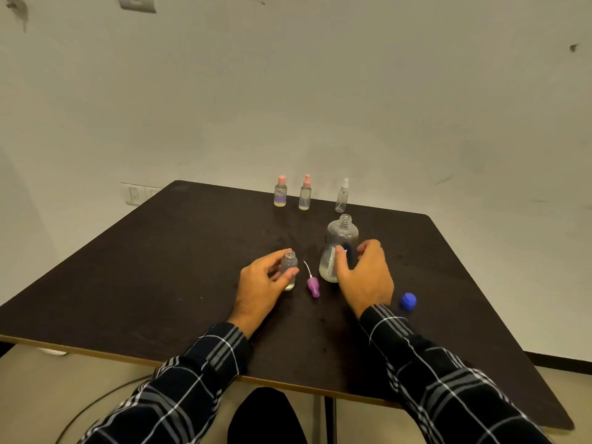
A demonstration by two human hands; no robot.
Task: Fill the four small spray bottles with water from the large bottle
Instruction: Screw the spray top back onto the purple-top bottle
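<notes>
L hand [259,290] grips small bottle [289,264], R hand [368,280] fingers [368,246] wrap large bottle [341,235]; purple sprayer [313,285] btwn them, blue cap [408,300] beside.

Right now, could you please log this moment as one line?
left hand holds uncapped small bottle | right hand grips open large bottle | purple sprayer lies between

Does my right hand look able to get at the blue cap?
Probably, once it lets go: the right hand is curled round the large bottle, but the blue cap lies on the table beside its wrist, nothing between.
</notes>
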